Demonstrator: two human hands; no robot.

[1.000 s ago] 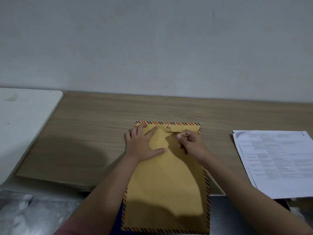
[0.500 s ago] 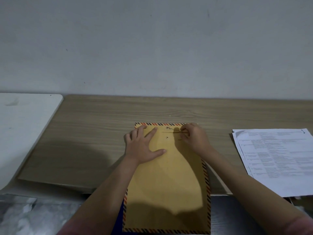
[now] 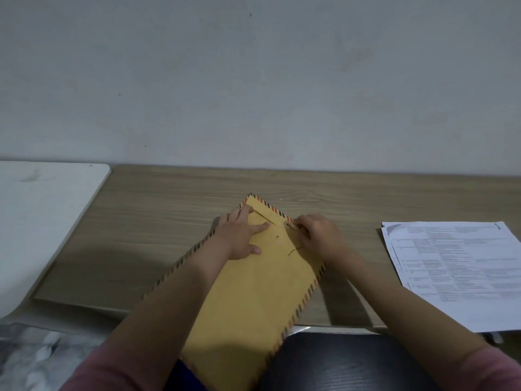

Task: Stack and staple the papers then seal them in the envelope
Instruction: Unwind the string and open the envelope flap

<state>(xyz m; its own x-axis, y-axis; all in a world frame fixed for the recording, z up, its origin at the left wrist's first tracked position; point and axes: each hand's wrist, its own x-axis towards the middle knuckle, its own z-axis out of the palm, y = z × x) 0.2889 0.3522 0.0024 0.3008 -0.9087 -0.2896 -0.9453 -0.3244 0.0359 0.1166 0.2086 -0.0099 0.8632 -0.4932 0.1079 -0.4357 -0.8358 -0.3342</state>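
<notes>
In the head view, your left hand (image 3: 242,235) lay flat, fingers spread, pressing the brown envelope (image 3: 253,286) onto the wooden surface (image 3: 158,221) at the centre of the frame, while your right hand (image 3: 318,235) curled at the flap's button (image 3: 287,224), apparently pinching the closure string (image 3: 294,251); the pinch itself was too small to confirm. The envelope sat skewed, its lower end hanging past the surface's near edge. A pile of papers (image 3: 462,266) lay well apart at the right of the frame. The risk, as I judge it: the string could slip off the button if tension dropped, or the overhanging envelope could pivot if your left hand eased.
</notes>
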